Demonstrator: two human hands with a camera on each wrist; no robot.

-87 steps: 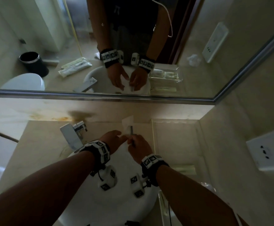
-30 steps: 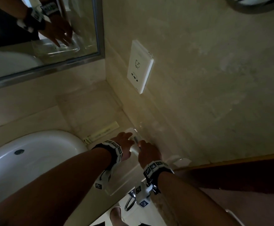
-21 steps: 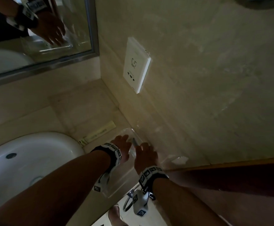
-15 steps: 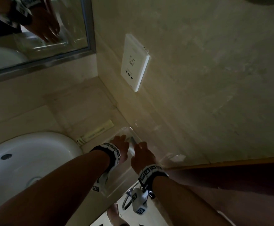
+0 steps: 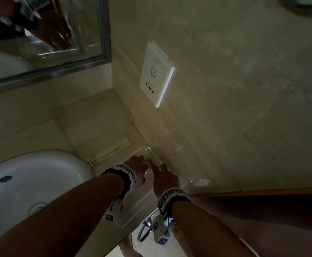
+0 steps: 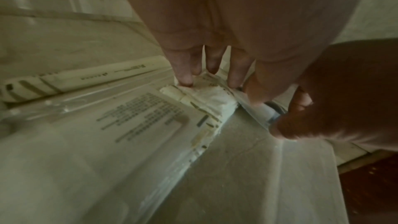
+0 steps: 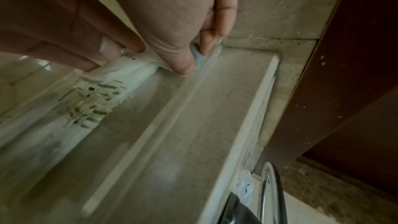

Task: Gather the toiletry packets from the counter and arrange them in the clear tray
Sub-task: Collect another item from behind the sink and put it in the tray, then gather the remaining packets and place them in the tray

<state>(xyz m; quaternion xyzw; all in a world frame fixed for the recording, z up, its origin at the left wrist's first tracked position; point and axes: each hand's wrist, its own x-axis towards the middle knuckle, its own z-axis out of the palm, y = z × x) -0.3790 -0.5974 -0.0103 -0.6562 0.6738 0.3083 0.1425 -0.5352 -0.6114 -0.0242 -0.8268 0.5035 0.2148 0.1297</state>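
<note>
The clear tray (image 5: 122,222) sits on the counter in the corner by the right wall. Both my hands reach into its far end. My left hand (image 5: 140,160) presses straight fingertips (image 6: 185,79) down on a white folded packet (image 6: 206,98) that lies beside a flat printed packet (image 6: 140,117) in the tray. Just to its right, my right hand (image 5: 158,167) pinches a thin clear packet (image 7: 197,55) with a bluish-grey item inside, between thumb and fingers, low against the tray's right wall. A long cream packet (image 5: 108,153) lies on the counter outside the tray's left wall (image 6: 64,106).
The white sink (image 5: 31,182) fills the left. A wall socket (image 5: 156,78) hangs above the tray, and the mirror (image 5: 40,34) stands behind the counter. A chrome ring (image 5: 147,230) hangs under the counter's front edge, with a dark wooden door frame (image 5: 262,201) at the right.
Both hands carried the clear packet from above the sink to the tray at the right. Over the last second they sank a little deeper into its far end.
</note>
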